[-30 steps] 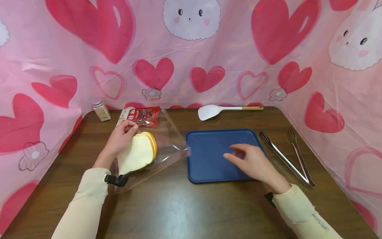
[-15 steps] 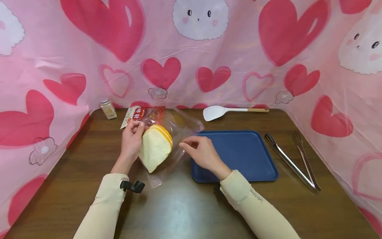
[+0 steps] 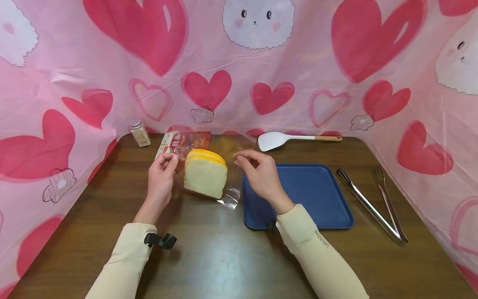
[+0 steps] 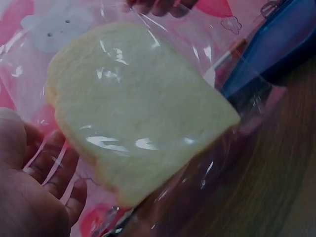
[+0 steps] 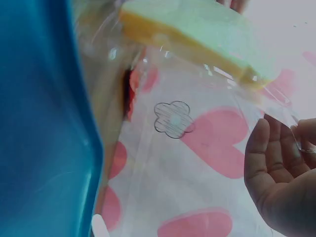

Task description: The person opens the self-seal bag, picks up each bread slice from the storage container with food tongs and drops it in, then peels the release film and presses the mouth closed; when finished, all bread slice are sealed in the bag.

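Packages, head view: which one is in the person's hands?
The clear bag with bread inside: the left hand and right hand pinch its sides. The red packet sits behind it, not held.

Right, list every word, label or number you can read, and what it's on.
Nothing reads clearly.
Red packet: white characters, too blurred to quote.
Small jar: print too small to read.
Right sleeve: faint lettering, too small to read.
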A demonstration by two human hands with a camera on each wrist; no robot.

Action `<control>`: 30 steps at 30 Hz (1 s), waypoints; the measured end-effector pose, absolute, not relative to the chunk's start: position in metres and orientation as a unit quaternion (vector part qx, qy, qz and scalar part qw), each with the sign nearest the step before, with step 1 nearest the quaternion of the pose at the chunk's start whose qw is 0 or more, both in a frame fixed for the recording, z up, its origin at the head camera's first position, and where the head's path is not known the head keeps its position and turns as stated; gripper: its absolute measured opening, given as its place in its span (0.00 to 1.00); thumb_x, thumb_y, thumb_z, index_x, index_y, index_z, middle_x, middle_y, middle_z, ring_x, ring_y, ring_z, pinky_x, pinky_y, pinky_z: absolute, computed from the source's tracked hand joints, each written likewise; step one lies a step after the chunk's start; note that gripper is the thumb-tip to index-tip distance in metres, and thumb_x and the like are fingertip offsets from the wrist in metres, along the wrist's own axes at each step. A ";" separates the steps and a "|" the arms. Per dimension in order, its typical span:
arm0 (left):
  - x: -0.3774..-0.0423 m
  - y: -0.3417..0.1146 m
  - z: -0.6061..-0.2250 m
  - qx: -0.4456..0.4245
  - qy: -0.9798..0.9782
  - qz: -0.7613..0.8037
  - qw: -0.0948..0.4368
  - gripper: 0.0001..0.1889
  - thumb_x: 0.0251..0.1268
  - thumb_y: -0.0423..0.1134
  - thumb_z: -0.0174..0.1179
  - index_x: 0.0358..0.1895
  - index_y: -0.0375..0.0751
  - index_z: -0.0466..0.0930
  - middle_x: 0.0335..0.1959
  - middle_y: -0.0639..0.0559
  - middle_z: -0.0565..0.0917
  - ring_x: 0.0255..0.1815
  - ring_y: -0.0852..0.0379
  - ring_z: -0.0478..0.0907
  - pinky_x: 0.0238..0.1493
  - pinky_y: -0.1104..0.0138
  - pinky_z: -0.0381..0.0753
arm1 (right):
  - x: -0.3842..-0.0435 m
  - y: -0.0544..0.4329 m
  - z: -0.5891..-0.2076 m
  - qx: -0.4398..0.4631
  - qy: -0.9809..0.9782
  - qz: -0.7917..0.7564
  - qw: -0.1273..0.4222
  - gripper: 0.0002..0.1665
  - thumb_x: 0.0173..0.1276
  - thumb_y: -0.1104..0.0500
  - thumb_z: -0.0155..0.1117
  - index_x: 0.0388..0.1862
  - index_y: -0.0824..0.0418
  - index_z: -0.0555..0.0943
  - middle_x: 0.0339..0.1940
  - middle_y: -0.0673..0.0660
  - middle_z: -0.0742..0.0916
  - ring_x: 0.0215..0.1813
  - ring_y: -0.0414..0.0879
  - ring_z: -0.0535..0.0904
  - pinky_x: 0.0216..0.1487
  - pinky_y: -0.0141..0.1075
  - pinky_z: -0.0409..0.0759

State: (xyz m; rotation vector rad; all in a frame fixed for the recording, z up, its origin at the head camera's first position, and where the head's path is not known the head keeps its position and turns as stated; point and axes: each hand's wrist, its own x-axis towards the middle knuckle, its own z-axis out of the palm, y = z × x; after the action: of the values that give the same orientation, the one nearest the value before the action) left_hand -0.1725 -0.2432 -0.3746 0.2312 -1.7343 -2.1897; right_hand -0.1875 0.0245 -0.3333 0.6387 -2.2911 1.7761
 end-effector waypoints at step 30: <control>-0.150 -0.260 -0.345 -0.029 -0.695 -0.702 0.152 0.06 0.76 0.34 0.63 0.42 0.45 0.90 0.34 0.61 0.91 0.36 0.63 0.87 0.47 0.73 0.87 | -0.206 0.028 -0.336 0.204 -0.719 0.660 0.073 0.12 0.77 0.66 0.65 0.51 0.72 0.88 0.41 0.72 0.91 0.39 0.53 0.90 0.45 0.42 0.91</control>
State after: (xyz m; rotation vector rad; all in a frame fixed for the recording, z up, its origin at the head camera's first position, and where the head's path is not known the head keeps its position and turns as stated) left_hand -0.1504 -0.2603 -0.3450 -0.0845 -1.9949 -2.0150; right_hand -0.2061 0.0277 -0.3365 0.6127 -2.1607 1.9817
